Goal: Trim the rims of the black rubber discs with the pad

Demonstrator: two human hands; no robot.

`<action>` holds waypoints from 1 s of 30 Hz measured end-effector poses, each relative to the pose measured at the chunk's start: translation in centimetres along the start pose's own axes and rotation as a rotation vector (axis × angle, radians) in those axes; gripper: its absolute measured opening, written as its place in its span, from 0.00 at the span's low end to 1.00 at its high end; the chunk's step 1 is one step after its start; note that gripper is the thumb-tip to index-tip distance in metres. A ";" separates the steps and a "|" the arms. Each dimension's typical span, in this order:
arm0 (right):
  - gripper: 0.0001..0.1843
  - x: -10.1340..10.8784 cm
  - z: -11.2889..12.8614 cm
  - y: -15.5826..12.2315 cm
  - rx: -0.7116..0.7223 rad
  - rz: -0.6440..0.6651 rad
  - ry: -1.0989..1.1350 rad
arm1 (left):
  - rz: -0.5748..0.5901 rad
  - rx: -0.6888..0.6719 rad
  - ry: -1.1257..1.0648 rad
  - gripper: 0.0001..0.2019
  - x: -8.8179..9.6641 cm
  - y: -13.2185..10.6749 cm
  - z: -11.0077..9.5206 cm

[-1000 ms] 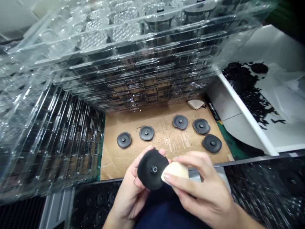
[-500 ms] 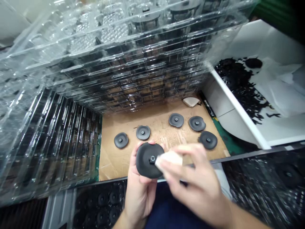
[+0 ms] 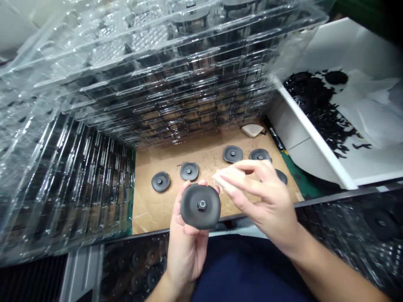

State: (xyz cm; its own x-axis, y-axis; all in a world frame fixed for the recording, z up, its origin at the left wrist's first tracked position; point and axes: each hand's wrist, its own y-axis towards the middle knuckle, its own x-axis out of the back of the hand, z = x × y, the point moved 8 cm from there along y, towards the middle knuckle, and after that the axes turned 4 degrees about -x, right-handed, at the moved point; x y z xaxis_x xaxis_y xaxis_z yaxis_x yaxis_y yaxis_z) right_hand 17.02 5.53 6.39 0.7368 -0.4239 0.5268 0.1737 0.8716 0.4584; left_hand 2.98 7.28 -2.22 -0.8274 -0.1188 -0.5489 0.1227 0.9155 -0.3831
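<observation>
My left hand [image 3: 189, 247] grips a black, rounded disc-like part [image 3: 192, 212] with a small raised hub at its centre, tilted toward me. Just right of it, my right hand [image 3: 267, 201] pinches a folded white cloth or pad [image 3: 231, 174], held apart from the part. Similar black parts lie beyond the hands: one [image 3: 160, 182] at the left, another [image 3: 189, 171] just behind the held part, and one [image 3: 232, 154] farther back. Two more on the right, one of them a black part [image 3: 260, 154], are partly covered by my right hand.
Brown cardboard [image 3: 151, 214] lines the work surface. Stacked clear plastic trays [image 3: 176, 92] rise behind, with more trays [image 3: 63, 176] at left. On the right, a white bin [image 3: 317, 138] holds black scraps [image 3: 317, 105]. A white wedge-shaped piece [image 3: 252, 130] and a black marker [image 3: 274, 136] lie at the back.
My right hand has moved up and away from the held part with the white cloth or pad, uncovering the part's right side. My left hand keeps its hold.
</observation>
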 end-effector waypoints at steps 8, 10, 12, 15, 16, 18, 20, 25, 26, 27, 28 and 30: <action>0.13 -1.2 2.7 -0.6 0.092 0.073 0.016 | -0.032 0.095 0.029 0.27 0.4 -0.2 0.7; 0.13 -1.1 2.3 -0.7 0.075 0.039 0.018 | -0.031 0.122 0.020 0.30 0.5 -0.3 1.0; 0.14 -1.2 2.0 -0.9 0.052 0.044 0.028 | -0.020 0.122 0.002 0.28 0.4 -0.3 0.9; 0.13 -1.5 1.9 -0.9 0.042 0.071 0.047 | -0.008 0.089 0.002 0.24 0.2 -0.2 0.7; 0.13 -1.4 1.9 -0.9 0.047 0.059 0.046 | -0.001 0.084 -0.004 0.25 0.0 -0.2 0.6; 0.13 -1.2 1.9 -0.8 0.056 0.038 0.045 | 0.012 0.087 -0.031 0.26 -0.3 -0.1 0.6; 0.14 -1.3 1.4 -1.2 0.030 0.067 0.083 | 0.011 0.108 -0.064 0.24 -0.3 0.1 0.7; 0.11 -2.4 -7.1 -5.2 -0.641 0.044 0.549 | 0.006 0.112 -0.120 0.23 0.2 0.9 0.6; 0.16 -2.8 -9.0 -6.4 -0.776 0.010 0.625 | 0.003 0.121 -0.122 0.25 0.4 1.0 0.7; 0.21 -3.1 -10.4 -7.5 -0.865 -0.010 0.668 | -0.005 0.141 -0.118 0.26 0.5 1.0 1.0; 0.23 -3.5 -11.3 -8.3 -0.909 -0.009 0.679 | -0.018 0.164 -0.118 0.27 0.7 1.0 1.2; 0.24 -4.1 -12.4 -9.4 -0.961 0.022 0.663 | -0.042 0.207 -0.133 0.28 0.8 0.9 1.7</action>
State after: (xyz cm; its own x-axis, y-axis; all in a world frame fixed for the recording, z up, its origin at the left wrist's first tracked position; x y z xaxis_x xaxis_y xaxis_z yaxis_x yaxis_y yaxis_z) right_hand 20.53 2.08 -8.98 0.8932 -0.4427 -0.0790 0.3711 0.8248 -0.4266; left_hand 3.32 7.32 -4.27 -0.7567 -0.2173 -0.6166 0.2106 0.8119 -0.5446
